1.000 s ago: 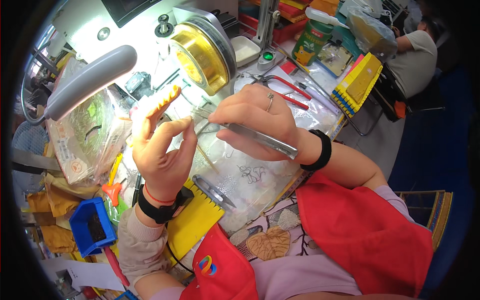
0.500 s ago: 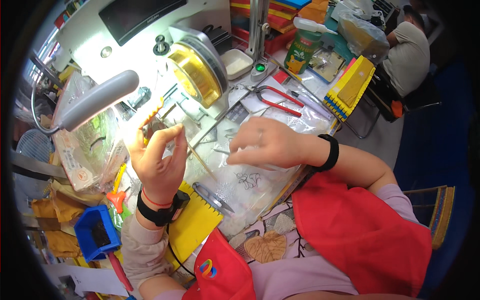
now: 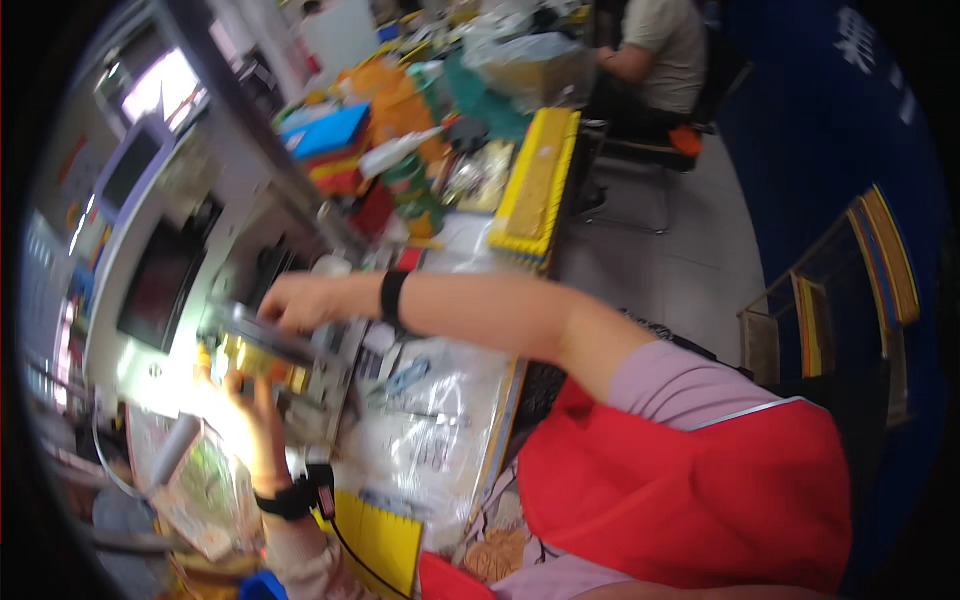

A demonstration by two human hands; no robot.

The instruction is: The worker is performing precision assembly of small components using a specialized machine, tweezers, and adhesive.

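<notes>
The view is smeared by motion. My right hand [image 3: 298, 300] reaches far to the left, its curled fingers at the rim of a grey disc [image 3: 265, 338] beside a gold spool [image 3: 252, 362] on the machine. What those fingers touch or hold is hidden by blur. Below the spool, in the bright lamp glare, my left hand [image 3: 245, 425] is raised with its fingers pointing up toward it; glare washes out the fingertips. A yellow covering shows on one left finger. The machine's white panel [image 3: 140, 365] carries a dark screen [image 3: 163, 285].
A grey lamp head [image 3: 176, 448] sits beside my left hand. A blue-grey tool [image 3: 405, 377] lies on the plastic-covered tabletop [image 3: 440, 450]. Nearer is a yellow notched board [image 3: 385, 540]. Yellow trays [image 3: 540, 180] and a green container [image 3: 412, 200] stand farther off. A person [image 3: 660, 60] sits beyond.
My right hand has moved from above the tabletop to the spool's disc, with the arm stretched out. My view has swung right, and the left hand appears lower and farther left.
</notes>
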